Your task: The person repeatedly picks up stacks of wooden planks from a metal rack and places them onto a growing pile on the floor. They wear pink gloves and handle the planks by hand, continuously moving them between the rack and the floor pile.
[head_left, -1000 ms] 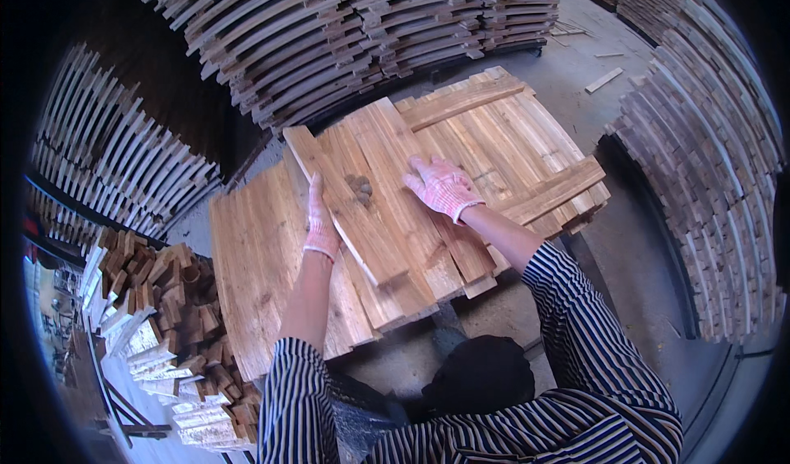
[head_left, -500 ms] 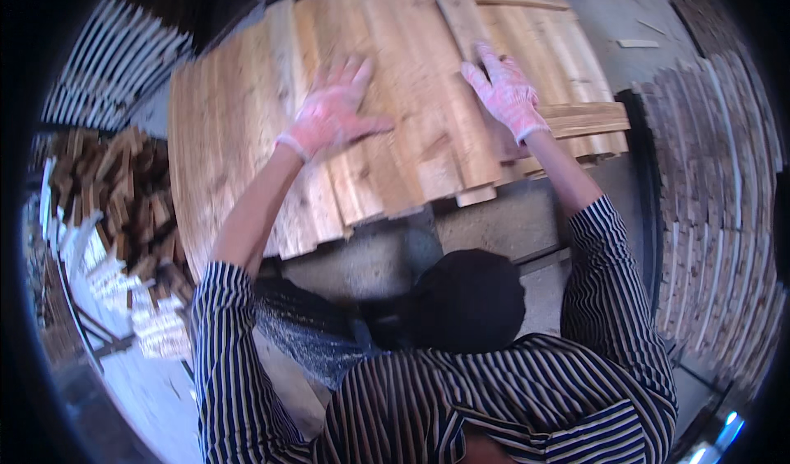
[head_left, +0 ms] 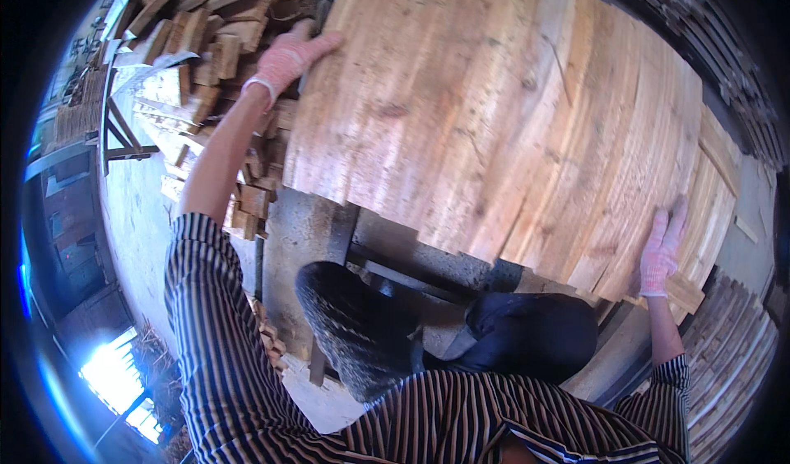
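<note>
Light reddish-brown planks (head_left: 461, 110) lie side by side as a broad layer in front of me, their near ends uneven. My left hand (head_left: 288, 59), in a pink glove with a white cuff, is against the layer's left edge, thumb and fingers apart. At the opposite edge rests my right hand (head_left: 662, 250), gloved the same way, its fingers stretched out along the outermost plank. Neither hand is wrapped round a single plank. Under and beyond the right hand, a lower layer of planks (head_left: 717, 196) sticks out, with a crosswise strip (head_left: 685, 293) at its near end.
A heap of short wood offcuts (head_left: 218, 40) stands left of the planks. Stacked boards (head_left: 732, 349) lie at the lower right, and more stacked boards (head_left: 708, 44) at the far right. My knees are close to the planks' near ends, above a dark metal frame (head_left: 403, 270).
My view has turned to the left. My left hand has gone from the top of the planks to their left edge. The right hand stays at the layer's right side; the hands are farther apart.
</note>
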The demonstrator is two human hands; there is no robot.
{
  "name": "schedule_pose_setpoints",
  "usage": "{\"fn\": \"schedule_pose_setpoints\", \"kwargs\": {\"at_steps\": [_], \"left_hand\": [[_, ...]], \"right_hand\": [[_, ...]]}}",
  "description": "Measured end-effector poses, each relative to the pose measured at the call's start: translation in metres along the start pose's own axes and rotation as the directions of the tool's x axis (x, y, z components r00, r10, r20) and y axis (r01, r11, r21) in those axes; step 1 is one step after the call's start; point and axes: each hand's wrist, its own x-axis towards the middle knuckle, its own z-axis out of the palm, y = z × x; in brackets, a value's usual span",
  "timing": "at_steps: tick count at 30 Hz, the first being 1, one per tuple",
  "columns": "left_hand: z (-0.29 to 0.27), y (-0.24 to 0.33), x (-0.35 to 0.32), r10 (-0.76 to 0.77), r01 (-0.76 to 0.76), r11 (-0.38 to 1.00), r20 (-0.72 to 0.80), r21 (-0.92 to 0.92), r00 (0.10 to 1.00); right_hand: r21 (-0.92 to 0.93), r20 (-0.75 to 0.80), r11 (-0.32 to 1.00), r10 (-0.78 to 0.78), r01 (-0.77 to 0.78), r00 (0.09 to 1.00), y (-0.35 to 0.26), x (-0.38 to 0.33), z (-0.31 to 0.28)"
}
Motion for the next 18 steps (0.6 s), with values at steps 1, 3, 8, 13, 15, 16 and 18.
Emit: {"fn": "schedule_pose_setpoints", "kwargs": {"at_steps": [1, 3, 8, 13, 15, 16, 18], "left_hand": [[0.001, -0.001, 0.003, 0.021, -0.016, 0.996, 0.056, -0.083, 0.998], [-0.002, 0.000, 0.010, -0.035, 0.073, 0.988, 0.265, -0.134, 0.964], [0.006, 0.006, 0.031, 0.039, 0.466, 0.575, 0.591, -0.673, 0.806], [0.020, 0.005, 0.053, -0.141, 0.580, 0.540, 0.614, -0.610, 0.776], [0.024, 0.021, 0.047, -0.142, 0.593, 0.506, 0.618, -0.627, 0.774], [0.024, 0.023, 0.048, -0.143, 0.596, 0.489, 0.615, -0.637, 0.775], [0.024, 0.014, 0.052, -0.199, 0.607, 0.490, 0.598, -0.626, 0.777]], "right_hand": [[-0.024, -0.011, 1.000, -0.015, 0.014, 1.000, 0.000, 0.000, -0.001], [-0.022, 0.025, 1.000, -0.020, 0.021, 0.999, -0.009, -0.001, -0.004], [-0.100, 0.103, 0.992, 0.093, -0.082, 0.990, -0.018, 0.008, -0.010], [-0.071, 0.071, 0.995, 0.070, -0.065, 0.995, -0.023, 0.010, -0.019], [-0.104, 0.112, 0.988, 0.127, -0.115, 0.986, -0.024, 0.009, -0.024], [-0.117, 0.128, 0.984, 0.152, -0.138, 0.980, -0.026, 0.009, -0.025], [-0.130, 0.091, 0.985, 0.127, -0.114, 0.988, -0.029, 0.013, -0.023]]}}
